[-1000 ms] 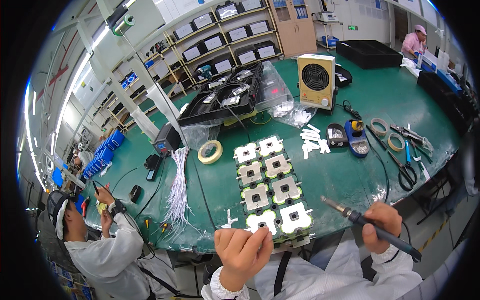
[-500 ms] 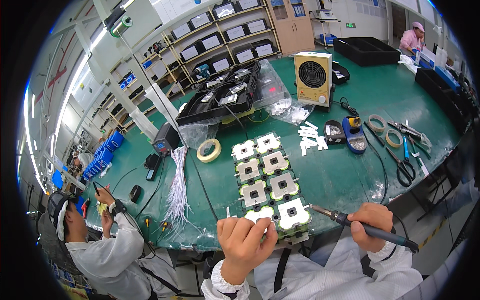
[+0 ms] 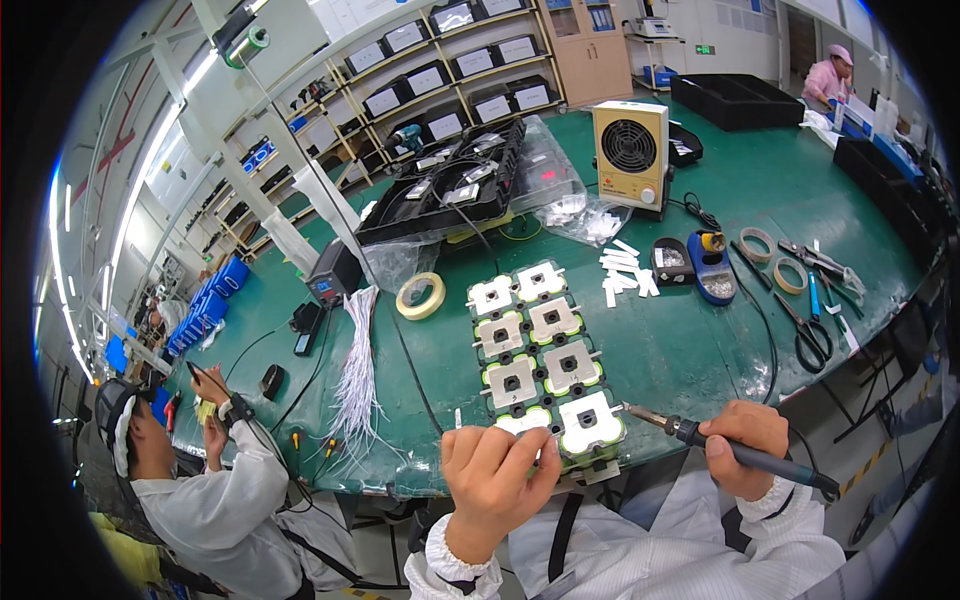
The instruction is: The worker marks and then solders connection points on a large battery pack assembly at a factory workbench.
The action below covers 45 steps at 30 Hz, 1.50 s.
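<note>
A battery pack [image 3: 569, 370] lies before me on the bench, its cells in two columns with white and grey pads on top and metal tabs at the sides. My left hand [image 3: 497, 490] is at its near left corner, fingers curled and thumb drawn in; what they pinch, if anything, is hidden. A soldering iron [image 3: 776, 463] with a dark handle is gripped in my right hand [image 3: 745, 440]. It points left, its tip close to the tab on the right side of the nearest right-hand cell; whether they touch, I cannot tell.
White strips [image 3: 625, 270] lie beyond the pack, near a blue soldering-iron stand [image 3: 712, 275] and an ionizing fan [image 3: 630, 150]. Scissors [image 3: 812, 345] and tape rolls sit at right. A white wire bundle [image 3: 358, 360] and tape roll [image 3: 420, 296] are left. A co-worker [image 3: 210, 500] sits at left.
The whole view has shifted slightly. My hands and the soldering iron keep nearly the same places against the battery pack.
</note>
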### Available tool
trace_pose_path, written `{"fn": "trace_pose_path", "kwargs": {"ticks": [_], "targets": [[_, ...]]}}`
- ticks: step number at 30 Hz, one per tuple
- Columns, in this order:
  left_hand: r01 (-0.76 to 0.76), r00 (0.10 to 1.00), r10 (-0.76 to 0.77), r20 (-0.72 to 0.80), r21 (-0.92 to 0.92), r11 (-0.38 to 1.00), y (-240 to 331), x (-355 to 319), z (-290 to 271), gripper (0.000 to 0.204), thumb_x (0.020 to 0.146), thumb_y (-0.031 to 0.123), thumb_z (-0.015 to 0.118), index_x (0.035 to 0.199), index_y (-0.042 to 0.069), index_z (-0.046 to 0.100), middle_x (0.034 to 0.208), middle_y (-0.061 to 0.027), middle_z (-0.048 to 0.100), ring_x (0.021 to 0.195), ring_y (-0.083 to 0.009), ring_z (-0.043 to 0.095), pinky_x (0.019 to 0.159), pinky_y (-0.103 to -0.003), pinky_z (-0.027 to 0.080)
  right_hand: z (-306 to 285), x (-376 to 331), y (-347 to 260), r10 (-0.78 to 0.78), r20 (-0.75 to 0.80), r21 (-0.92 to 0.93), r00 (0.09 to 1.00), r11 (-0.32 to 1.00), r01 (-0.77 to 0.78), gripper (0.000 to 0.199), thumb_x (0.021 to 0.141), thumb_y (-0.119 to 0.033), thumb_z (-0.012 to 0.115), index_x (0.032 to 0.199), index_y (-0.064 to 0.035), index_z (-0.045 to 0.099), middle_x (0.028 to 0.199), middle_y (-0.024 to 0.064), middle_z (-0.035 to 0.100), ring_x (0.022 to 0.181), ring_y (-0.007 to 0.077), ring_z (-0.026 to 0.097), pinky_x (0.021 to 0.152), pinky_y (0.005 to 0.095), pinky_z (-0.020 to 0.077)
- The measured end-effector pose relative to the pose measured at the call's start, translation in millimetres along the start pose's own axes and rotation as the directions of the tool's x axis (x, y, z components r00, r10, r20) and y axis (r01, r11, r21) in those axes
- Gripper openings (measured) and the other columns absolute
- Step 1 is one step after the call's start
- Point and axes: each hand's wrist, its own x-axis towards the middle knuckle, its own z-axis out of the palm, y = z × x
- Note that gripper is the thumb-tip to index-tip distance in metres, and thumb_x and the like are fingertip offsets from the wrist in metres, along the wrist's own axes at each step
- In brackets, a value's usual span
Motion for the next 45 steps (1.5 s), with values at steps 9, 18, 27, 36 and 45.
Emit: {"fn": "trace_pose_path", "kwargs": {"ticks": [9, 18, 27, 36, 45], "targets": [[-0.017, 1.0, 0.017, 0.001, -0.002, 1.0, 1.2, 2.2, 6.0, 0.018, 0.066, 0.008, 0.08, 0.081, 0.014, 0.072, 0.066, 0.0015, 0.046, 0.063, -0.0201, 0.046, 0.063, -0.037, 0.031, 0.0, -0.1, 0.4, -0.006, -0.002, -0.01, 1.0, 1.0, 0.006, 0.011, 0.081, -0.009, 0.073, 0.086, 0.0016, 0.07, 0.06, 0.0065, 0.057, 0.046, 0.0202, 0.052, 0.045, 0.0325, 0.04], [-0.026, 0.999, 0.026, 0.03, -0.004, 1.0, 2.7, 5.1, 10.1, 0.016, 0.068, 0.008, 0.08, 0.081, 0.014, 0.072, 0.065, 0.0012, 0.043, 0.063, -0.0199, 0.044, 0.062, -0.037, 0.031, -0.1, 1.3, 0.0, -0.016, -0.015, 0.012, 1.0, 1.0, 0.016, 0.011, 0.081, -0.008, 0.073, 0.086, 0.0015, 0.071, 0.061, 0.0071, 0.059, 0.047, 0.0208, 0.054, 0.046, 0.0324, 0.0411], [-0.027, 0.999, 0.027, 0.022, -0.001, 1.0, 3.4, 4.9, 8.5, 0.017, 0.068, 0.008, 0.08, 0.081, 0.014, 0.072, 0.066, 0.0018, 0.044, 0.063, -0.0196, 0.045, 0.063, -0.036, 0.032, 0.3, 0.8, 0.8, -0.025, -0.015, 0.0, 1.0, 1.0, 0.025, 0.012, 0.08, -0.008, 0.073, 0.086, 0.0017, 0.071, 0.061, 0.0072, 0.059, 0.046, 0.0201, 0.053, 0.045, 0.0323, 0.0405], [-0.02, 0.998, 0.022, 0.054, -0.045, 0.999, 6.1, 8.3, 12.4, 0.018, 0.068, 0.007, 0.081, 0.081, 0.014, 0.072, 0.067, 0.0012, 0.046, 0.064, -0.02, 0.046, 0.063, -0.036, 0.033, -1.2, -0.6, -0.3, -0.003, -0.014, 0.005, 1.0, 1.0, 0.003, 0.012, 0.081, -0.009, 0.073, 0.086, 0.0016, 0.071, 0.063, 0.008, 0.061, 0.047, 0.0208, 0.054, 0.046, 0.0326, 0.0413], [0.007, 0.998, -0.002, 0.055, -0.106, 0.994, -31.4, 52.9, 0.4, 0.015, 0.072, -0.001, 0.075, 0.083, 0.008, 0.07, 0.068, -0.0022, 0.054, 0.065, -0.0226, 0.048, 0.061, -0.038, 0.035, -1.1, 24.8, 13.2, 0.147, -0.094, -0.078, 0.985, 0.985, -0.154, 0.013, 0.087, -0.01, 0.071, 0.093, 0.0014, 0.07, 0.069, 0.0091, 0.063, 0.056, 0.0203, 0.059, 0.055, 0.0319, 0.0456]]}}
